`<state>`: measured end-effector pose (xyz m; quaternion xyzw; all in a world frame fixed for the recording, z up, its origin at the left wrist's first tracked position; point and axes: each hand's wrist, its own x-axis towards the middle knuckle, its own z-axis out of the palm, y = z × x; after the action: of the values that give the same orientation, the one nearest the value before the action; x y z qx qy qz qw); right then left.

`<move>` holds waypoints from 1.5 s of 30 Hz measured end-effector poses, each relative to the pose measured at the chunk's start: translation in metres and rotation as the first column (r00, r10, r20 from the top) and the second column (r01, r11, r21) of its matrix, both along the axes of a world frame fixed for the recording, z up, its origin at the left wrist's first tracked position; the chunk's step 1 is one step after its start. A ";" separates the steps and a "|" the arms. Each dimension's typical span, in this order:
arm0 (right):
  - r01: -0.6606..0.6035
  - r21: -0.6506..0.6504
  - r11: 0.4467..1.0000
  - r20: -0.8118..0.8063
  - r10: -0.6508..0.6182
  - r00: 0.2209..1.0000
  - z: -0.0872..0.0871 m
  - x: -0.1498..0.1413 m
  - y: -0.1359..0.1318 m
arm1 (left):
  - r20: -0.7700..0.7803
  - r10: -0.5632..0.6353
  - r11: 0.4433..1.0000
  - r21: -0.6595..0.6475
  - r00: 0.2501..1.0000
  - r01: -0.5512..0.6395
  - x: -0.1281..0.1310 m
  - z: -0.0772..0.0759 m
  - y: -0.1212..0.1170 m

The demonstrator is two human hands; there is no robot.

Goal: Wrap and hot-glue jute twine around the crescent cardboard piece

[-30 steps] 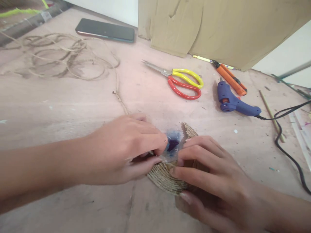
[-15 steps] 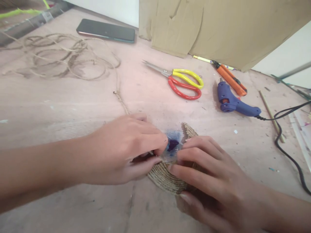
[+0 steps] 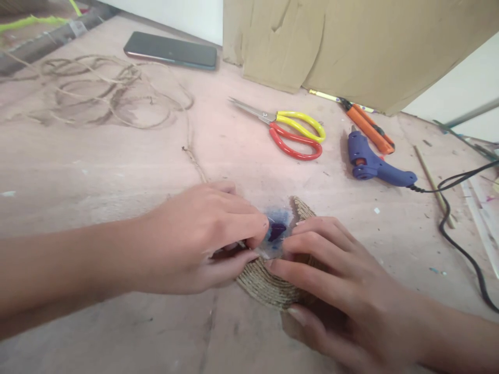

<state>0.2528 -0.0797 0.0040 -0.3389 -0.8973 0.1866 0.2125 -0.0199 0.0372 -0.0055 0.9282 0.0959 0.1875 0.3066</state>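
A curved piece covered in rows of jute twine (image 3: 268,285) lies on the table between my hands. My left hand (image 3: 210,236) pinches the twine at the piece's inner edge, thumb and forefinger together. From behind that hand a loose strand of twine (image 3: 197,163) runs up the table. My right hand (image 3: 335,275) is on the piece, fingertips along its inner edge and thumb at its outer edge. Its palm and fingers hide part of the piece. In the gap between the hands is a blue-stained patch with a dark blue spot (image 3: 277,231).
Loops of twine (image 3: 113,98) and a phone (image 3: 171,50) lie at the back left. Behind the hands are red-and-yellow scissors (image 3: 296,135), a blue glue gun (image 3: 380,161) with a black cord, an orange cutter (image 3: 370,127) and a thin stick (image 3: 434,184). Cardboard (image 3: 351,47) stands at the back.
Hardly anything differs. The fingers of my right hand have shifted very slightly left along the inner edge; my left hand keeps its pinch.
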 end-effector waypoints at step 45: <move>0.025 -0.088 0.996 -0.101 -0.034 0.994 0.001 0.001 0.002 | 0.043 -0.006 0.981 0.194 0.999 -0.002 0.001 -0.004 -0.001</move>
<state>0.2541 -0.0777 0.0051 -0.3509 -0.8712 0.2395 0.2460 -0.0194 0.0363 -0.0096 0.9495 0.0696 0.2157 0.2169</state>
